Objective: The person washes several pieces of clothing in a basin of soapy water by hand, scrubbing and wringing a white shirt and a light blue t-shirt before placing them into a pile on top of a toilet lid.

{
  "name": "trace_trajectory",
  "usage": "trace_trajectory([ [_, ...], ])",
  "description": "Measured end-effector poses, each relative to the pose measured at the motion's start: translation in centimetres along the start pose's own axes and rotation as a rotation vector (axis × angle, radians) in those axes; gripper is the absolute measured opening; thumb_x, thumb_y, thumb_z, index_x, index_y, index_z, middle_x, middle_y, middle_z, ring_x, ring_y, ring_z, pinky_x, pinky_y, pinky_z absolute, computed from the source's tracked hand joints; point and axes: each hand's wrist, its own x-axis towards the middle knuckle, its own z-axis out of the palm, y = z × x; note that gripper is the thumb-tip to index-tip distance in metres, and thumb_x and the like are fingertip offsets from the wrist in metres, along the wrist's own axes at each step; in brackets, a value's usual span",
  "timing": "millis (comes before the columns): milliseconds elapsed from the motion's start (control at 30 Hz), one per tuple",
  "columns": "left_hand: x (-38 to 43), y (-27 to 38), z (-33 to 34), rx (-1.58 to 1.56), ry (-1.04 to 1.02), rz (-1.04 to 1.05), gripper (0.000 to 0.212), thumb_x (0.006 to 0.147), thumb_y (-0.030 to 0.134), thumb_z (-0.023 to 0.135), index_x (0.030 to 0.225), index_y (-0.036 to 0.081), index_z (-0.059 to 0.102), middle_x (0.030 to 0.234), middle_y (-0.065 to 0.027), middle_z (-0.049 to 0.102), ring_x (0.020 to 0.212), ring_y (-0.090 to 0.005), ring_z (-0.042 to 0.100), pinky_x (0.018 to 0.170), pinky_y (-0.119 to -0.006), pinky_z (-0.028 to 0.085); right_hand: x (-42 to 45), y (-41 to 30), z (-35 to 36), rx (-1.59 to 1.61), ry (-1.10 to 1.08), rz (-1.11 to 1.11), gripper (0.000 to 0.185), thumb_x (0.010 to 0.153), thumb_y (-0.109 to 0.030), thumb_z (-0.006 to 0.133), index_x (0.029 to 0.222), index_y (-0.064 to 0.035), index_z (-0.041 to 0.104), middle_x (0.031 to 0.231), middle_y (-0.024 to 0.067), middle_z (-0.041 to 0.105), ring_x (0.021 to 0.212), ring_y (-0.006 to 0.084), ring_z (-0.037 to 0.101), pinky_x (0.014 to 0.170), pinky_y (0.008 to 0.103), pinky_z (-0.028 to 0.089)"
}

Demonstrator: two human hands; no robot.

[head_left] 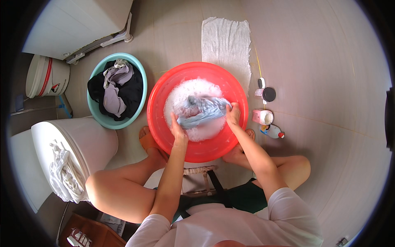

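Observation:
A wet light-blue cloth garment (206, 111) is stretched between my two hands, partly blurred. My left hand (178, 127) grips its near left end. My right hand (233, 115) has hold of the right end. Beneath it, white suds (197, 88) float on water in a red plastic basin (197, 154), which stands on the floor between my feet. How much of the cloth dips into the water I cannot tell.
At the left stand a teal basin (117, 125) of dark and mauve clothes (115, 100), a white lidded bin (92, 136) with white cloth (66, 176) on top, and a bucket (58, 77). A grey towel (226, 43) lies ahead. A brush (261, 82), jars (269, 94) and a bottle (273, 131) sit right.

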Motion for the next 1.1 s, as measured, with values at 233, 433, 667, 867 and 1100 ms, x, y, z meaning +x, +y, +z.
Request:
trace_trajectory([
  [233, 2.2, -5.8, -8.1, 0.325, 0.172, 0.198, 0.061, 0.074, 0.021, 0.06, 0.127, 0.011, 0.032, 0.12, -0.0082, 0.042, 0.1, -0.0273, 0.048, 0.078, -0.045, 0.042, -3.0, -3.0, -1.1, -0.069, -0.474, -0.313, 0.044, 0.07, -0.013, 0.064, 0.11, -0.0144, 0.045, 0.106, 0.0151, 0.05, 0.1, 0.0323, 0.047, 0.079, 0.0408, 0.041],
  [433, -0.8, -2.9, -4.6, 0.293, 0.24, -0.248, 0.073, 0.076, 0.043, 0.053, 0.134, 0.026, 0.011, 0.134, -0.0082, 0.024, 0.117, -0.0368, 0.029, 0.081, -0.064, 0.025, -2.7, -7.9, 1.5, -0.44, -0.671, -0.313, 0.087, 0.061, -0.028, 0.072, 0.133, -0.0235, 0.022, 0.137, 0.0089, 0.015, 0.12, 0.0441, 0.019, 0.091, 0.0499, 0.032],
  [667, 0.0, -1.0, -3.8, 0.073, -0.234, -0.488, 0.071, 0.073, 0.066, 0.039, 0.121, 0.014, 0.04, 0.124, -0.0114, 0.04, 0.116, -0.0305, 0.034, 0.093, -0.056, 0.025, -7.4, -7.4, 2.4, 0.292, -0.877, -0.114, 0.055, 0.064, -0.023, 0.067, 0.113, -0.0071, 0.05, 0.109, 0.0143, 0.054, 0.099, 0.0246, 0.053, 0.086, 0.032, 0.04],
  [867, -0.1, -0.1, -2.6, -0.087, -0.564, -0.551, 0.052, 0.08, 0.051, 0.047, 0.108, 0.008, 0.051, 0.088, -0.0084, 0.058, 0.077, -0.0221, 0.057, 0.069, -0.036, 0.049, -14.0, -13.4, -5.9, 0.285, -0.7, -0.36, 0.04, 0.067, -0.033, 0.066, 0.096, -0.0064, 0.057, 0.089, 0.0112, 0.059, 0.082, 0.0249, 0.058, 0.071, 0.0342, 0.046],
  [1100, 0.0, -1.2, -4.0, 0.144, -0.466, -0.105, 0.04, 0.086, 0.039, 0.038, 0.103, 0.007, 0.055, 0.092, -0.0089, 0.06, 0.085, -0.0231, 0.057, 0.074, -0.038, 0.048, -10.2, -16.0, -6.2, 0.094, -0.605, -0.168, 0.04, 0.072, -0.04, 0.057, 0.097, -0.0083, 0.057, 0.076, 0.0138, 0.061, 0.07, 0.0288, 0.06, 0.062, 0.0363, 0.047],
])
